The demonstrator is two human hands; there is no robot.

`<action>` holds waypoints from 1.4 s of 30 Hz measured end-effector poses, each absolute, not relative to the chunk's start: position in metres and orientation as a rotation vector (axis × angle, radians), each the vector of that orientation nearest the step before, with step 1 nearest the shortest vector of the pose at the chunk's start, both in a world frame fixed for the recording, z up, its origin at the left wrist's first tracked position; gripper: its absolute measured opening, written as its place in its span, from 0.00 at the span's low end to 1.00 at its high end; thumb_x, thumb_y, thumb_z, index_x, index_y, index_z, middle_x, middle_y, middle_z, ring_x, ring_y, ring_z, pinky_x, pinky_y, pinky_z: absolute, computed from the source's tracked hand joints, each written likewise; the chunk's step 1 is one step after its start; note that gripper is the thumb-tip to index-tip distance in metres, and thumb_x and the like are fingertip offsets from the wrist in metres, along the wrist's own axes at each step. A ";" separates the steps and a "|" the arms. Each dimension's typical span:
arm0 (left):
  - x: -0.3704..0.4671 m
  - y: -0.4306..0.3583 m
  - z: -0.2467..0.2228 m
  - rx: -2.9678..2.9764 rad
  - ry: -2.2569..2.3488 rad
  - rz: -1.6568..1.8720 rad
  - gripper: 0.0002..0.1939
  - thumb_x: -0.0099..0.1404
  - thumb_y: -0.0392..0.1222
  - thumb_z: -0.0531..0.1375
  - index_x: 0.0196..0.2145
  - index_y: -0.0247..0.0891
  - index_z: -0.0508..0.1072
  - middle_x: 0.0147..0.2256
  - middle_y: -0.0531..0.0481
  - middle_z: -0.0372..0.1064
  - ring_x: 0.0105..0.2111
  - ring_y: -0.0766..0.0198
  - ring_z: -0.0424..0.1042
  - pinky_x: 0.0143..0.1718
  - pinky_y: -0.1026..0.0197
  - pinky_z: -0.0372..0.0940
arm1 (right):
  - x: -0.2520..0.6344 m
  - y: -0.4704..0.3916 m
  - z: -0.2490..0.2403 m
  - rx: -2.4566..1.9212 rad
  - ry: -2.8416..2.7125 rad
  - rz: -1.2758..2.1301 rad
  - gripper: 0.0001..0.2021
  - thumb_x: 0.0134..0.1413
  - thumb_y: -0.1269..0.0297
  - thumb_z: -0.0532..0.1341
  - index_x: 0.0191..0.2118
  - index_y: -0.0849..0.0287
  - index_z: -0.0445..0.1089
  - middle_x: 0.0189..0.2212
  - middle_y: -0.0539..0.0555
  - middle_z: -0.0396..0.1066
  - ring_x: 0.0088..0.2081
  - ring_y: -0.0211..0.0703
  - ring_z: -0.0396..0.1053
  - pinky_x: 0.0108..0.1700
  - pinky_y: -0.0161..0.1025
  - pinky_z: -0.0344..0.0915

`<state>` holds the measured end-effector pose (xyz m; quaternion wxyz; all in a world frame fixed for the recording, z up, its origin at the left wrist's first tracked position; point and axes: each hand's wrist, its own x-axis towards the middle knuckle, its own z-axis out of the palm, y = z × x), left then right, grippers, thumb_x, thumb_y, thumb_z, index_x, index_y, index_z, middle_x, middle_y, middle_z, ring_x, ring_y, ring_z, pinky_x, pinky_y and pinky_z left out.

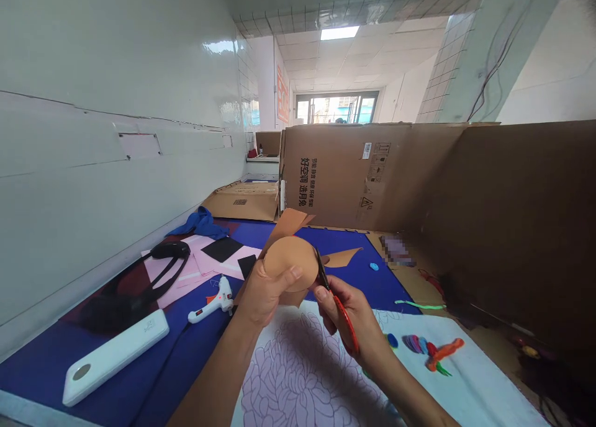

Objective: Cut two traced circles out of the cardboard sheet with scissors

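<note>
My left hand [265, 293] pinches a brown paper piece with a rounded outline [287, 256], its thumb lying across the front. Behind the round piece stick out more strips of the same brown paper [286, 225]. My right hand [356, 312] grips a pair of scissors [346, 328] with orange-red handles and dark blades. The blades point up and touch the right edge of the round piece. To the right of the blades lies a pointed brown scrap [343, 258]. Both hands are above a white sheet with a line-drawn flower [293, 371].
A white glue gun [213, 303], a long white device [116, 355] and pink sheets [162, 278] lie at left, with black straps [170, 250] and blue cloth [200, 222]. Coloured clay pieces [421, 345] sit at right. A tall cardboard wall [344, 185] closes the back.
</note>
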<state>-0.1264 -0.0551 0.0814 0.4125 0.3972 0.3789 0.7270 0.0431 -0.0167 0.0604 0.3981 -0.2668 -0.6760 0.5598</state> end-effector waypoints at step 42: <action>-0.131 -0.056 0.081 1.028 0.987 1.752 0.26 0.55 0.45 0.78 0.51 0.38 0.83 0.46 0.43 0.84 0.46 0.53 0.82 0.50 0.54 0.75 | 0.042 -0.016 0.052 -0.637 -1.688 1.429 0.25 0.64 0.37 0.63 0.33 0.57 0.67 0.20 0.43 0.57 0.18 0.32 0.53 0.20 0.31 0.51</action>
